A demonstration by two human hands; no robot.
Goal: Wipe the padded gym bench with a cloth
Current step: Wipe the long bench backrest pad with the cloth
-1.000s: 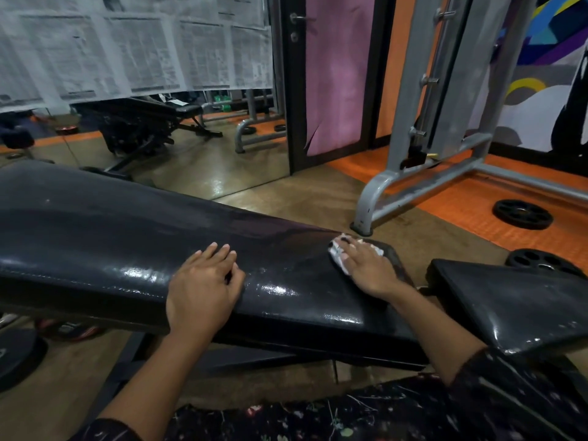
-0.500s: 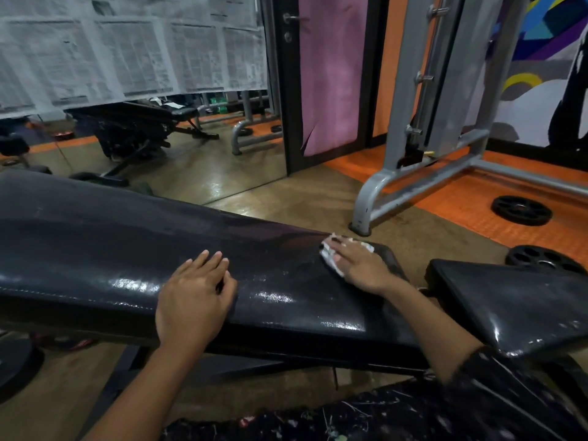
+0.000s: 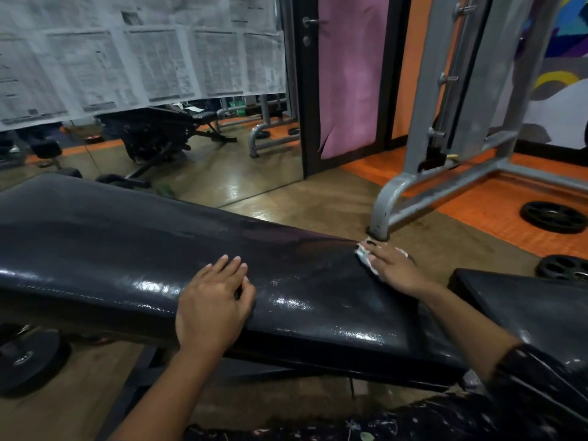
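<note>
Long black glossy padded bench [image 3: 133, 249] spans the view. Right hand [image 3: 393, 268] lies flat, fingers together, pressing a small crumpled white cloth [image 3: 364, 254] onto the pad's far right end. Left hand [image 3: 211, 305] rests palm-down, fingers loosely together, on the near edge mid-bench.

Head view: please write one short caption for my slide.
Right hand presses a white cloth on the black padded bench; left hand rests flat beside.
</note>
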